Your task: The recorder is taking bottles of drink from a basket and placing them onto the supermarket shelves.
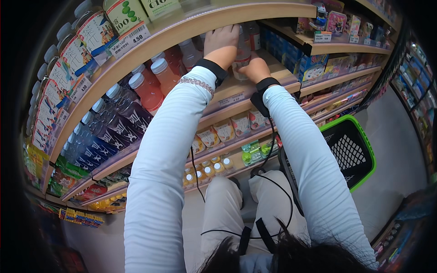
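Observation:
On the middle shelf (273, 70), just under the board above, a clear plastic drink bottle (242, 53) stands between my hands. My right hand (258, 69) grips it low down from the right, thumb across its lower side and other fingers mostly hidden. My left hand (222, 44) reaches in on the bottle's left, back of the hand up. Its fingertips are out of sight beneath the upper shelf board (205, 21), so its hold is unclear. Pink drink bottles (147, 88) with white caps stand left of my left forearm. Another clear bottle (254, 36) is farther back.
Blue cartons (285, 51) line the shelf's right side. Bottles of dark drink (126, 104) fill its left. Packs (223, 131) and small yellow bottles (208, 169) occupy lower shelves. A black shopping basket with green rim (370, 160) is at my right. Black cables (273, 136) hang from my wrists.

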{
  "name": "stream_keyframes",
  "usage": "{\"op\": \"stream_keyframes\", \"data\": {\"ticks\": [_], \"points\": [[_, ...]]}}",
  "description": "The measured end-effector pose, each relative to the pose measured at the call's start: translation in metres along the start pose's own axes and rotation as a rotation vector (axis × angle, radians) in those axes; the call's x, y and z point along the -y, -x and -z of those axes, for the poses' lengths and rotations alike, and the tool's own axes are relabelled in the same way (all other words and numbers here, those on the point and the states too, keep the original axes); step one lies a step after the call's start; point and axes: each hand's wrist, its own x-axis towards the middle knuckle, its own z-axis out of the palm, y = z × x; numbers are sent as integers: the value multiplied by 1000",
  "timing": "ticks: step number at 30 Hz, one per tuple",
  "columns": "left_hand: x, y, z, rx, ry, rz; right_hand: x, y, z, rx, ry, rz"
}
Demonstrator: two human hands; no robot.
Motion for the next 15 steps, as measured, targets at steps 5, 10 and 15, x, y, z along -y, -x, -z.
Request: {"op": "stream_keyframes", "data": {"ticks": [5, 10, 15], "points": [[-1, -2, -20, -54, -93, -13, 3, -1, 3, 13, 30, -55], [0, -2, -30, -42, -123, 31, 11, -9, 0, 52, 69, -125], [6, -4, -42, -41, -164, 75, 15, -23, -8, 110, 71, -122]]}}
